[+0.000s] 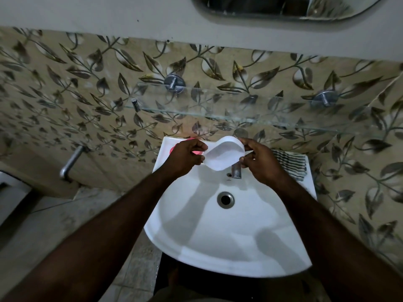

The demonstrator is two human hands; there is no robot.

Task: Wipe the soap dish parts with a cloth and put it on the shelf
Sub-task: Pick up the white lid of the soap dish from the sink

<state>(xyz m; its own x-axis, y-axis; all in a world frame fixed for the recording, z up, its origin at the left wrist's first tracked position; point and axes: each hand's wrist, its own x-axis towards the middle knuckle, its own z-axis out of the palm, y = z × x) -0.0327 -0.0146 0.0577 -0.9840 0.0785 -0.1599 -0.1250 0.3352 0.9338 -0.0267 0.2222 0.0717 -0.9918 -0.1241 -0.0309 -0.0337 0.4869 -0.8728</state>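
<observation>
**A:** Where is the soap dish at this moment?

**B:** The white dish part (224, 154) is held up in the middle of the frame, above the back of the sink (218, 260), tilted so its hollow faces the camera. The left hand (187, 156) pinches its left end between thumb and fingertips. The right hand (259, 162) pinches the right end the same way, its fingers curled to the rim.

**A:** How will it handle?

**B:** It looks like thin, stiff plastic, so I'd judge it light and hard to break, but smooth, and slippery if wet. The two ends of the rim seem the sound places to hold. One hand could keep an end while the other fetches the cloth.

**A:** And the cloth?

**B:** A striped cloth (290, 164) lies on the sink's ledge, just right of the right hand. A pink piece (173, 148) sits on the ledge behind the left hand. It is probably the dish's other part, but most of it is hidden.

**A:** What else is hard to make out?

**B:** The glass shelf (239, 112) crosses the wall above the hands. Because it is clear, its edges are faint, and I can't follow its right end. The tap (236, 172) is half covered by the dish. The dish's underside is out of sight, and in this dim light I can't tell whether it is wet.
</observation>
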